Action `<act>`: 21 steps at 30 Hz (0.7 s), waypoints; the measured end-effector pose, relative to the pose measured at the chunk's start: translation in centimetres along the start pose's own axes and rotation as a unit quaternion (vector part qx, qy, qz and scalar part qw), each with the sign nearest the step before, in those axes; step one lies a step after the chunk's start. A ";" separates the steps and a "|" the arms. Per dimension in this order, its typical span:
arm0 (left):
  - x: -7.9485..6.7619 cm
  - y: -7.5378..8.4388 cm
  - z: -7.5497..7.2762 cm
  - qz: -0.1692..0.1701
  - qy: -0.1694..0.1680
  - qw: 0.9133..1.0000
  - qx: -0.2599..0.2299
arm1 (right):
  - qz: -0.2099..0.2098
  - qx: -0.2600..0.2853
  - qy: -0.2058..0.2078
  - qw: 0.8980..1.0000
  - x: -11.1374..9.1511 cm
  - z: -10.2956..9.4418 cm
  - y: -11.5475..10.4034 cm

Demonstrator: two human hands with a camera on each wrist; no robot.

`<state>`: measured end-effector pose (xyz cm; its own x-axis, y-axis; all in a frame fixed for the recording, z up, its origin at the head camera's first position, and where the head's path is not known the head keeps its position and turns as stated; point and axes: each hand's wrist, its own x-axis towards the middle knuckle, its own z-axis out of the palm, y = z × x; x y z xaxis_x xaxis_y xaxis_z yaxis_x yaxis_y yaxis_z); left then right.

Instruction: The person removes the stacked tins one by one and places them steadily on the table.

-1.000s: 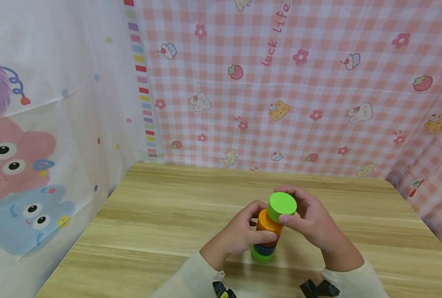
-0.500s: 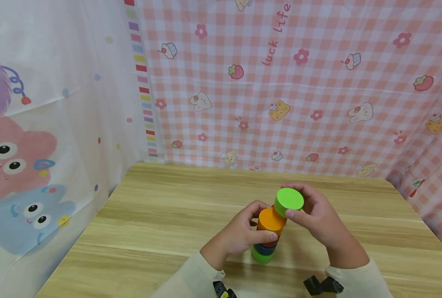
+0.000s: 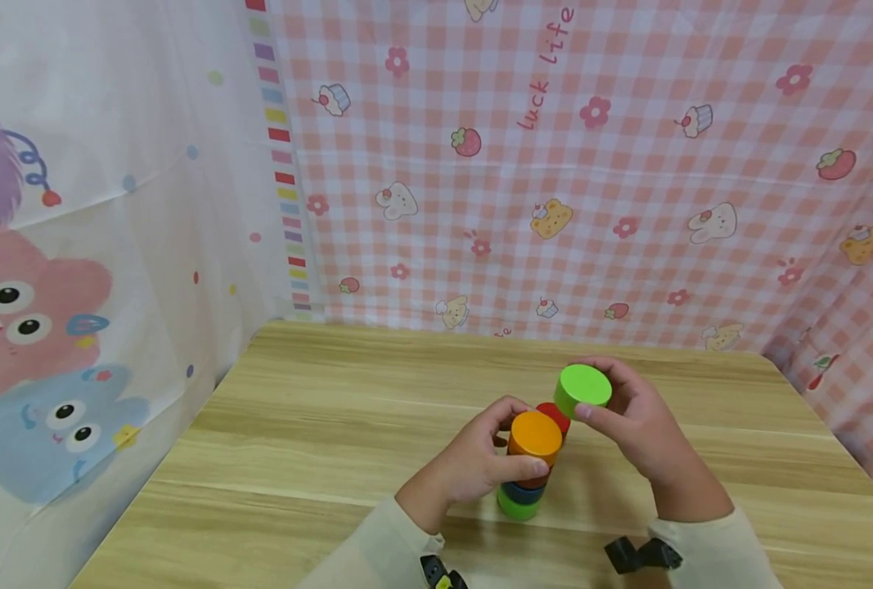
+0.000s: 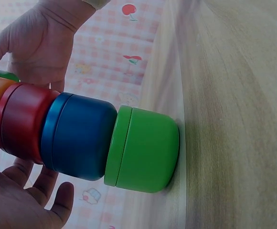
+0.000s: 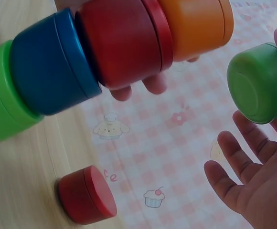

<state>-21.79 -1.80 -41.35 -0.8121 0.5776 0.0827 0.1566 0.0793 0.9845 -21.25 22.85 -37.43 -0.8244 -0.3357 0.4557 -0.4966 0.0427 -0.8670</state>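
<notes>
Your L hand (image 3: 473, 458) grips the upper part of a 4-high stack, thumb on the near side, fingers wrapping the far side, approx where orange meets red. Stack order, top to btm: orange canister (image 3: 535, 433), dk red canister (image 4: 28, 124), blue canister (image 4: 81, 136), btm green canister (image 4: 145, 150) w/ its base on the wood-grain table (image 3: 333, 425). Each one shows a seam near its top edge. Can't tell if the stack leans a bit.

Your R hand (image 3: 638, 425) pinches the loose green canister (image 3: 582, 391), thumb on the near side, fingers on the far side. In R wrist cam the lower fingers are spread, apart from its base. It's in the air, upright, to the R of the orange top & above table lvl, not touching the stack.

2nd red canister (image 5: 88, 194) stands on the table just behind the stack, partly hidden in head cam.

Bkgd: pink gingham cloth (image 3: 436, 164) behind the table, white cartoon curtain (image 3: 156, 204) on your L. Lt-colored sleeves (image 3: 377, 548) on both arms, blk wrist gear (image 3: 642, 556) by each cuff.
</notes>
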 end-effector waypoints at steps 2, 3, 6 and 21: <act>0.0 0.0 0.0 0.000 0.001 1.000 0.000 | 0.000 -0.001 0.006 1.000 0.0 -0.1 0.2; 0.0 0.0 0.0 -0.001 0.001 1.000 -0.001 | 0.001 -0.003 0.011 1.000 0.0 -0.2 0.3; 0.0 0.0 0.0 -0.003 0.002 1.000 -0.002 | 0.010 -0.010 0.028 1.000 -0.1 -0.5 0.6; 0.0 -0.1 0.0 0.001 0.003 1.000 0.003 | 0.061 -0.024 0.079 0.995 -0.1 -1.5 2.2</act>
<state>-21.80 -1.78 -41.41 -0.8148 0.5735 0.0847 0.1609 0.0835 0.9834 -22.69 24.38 -39.07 -0.9095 -0.1739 0.3777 -0.4003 0.1207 -0.9084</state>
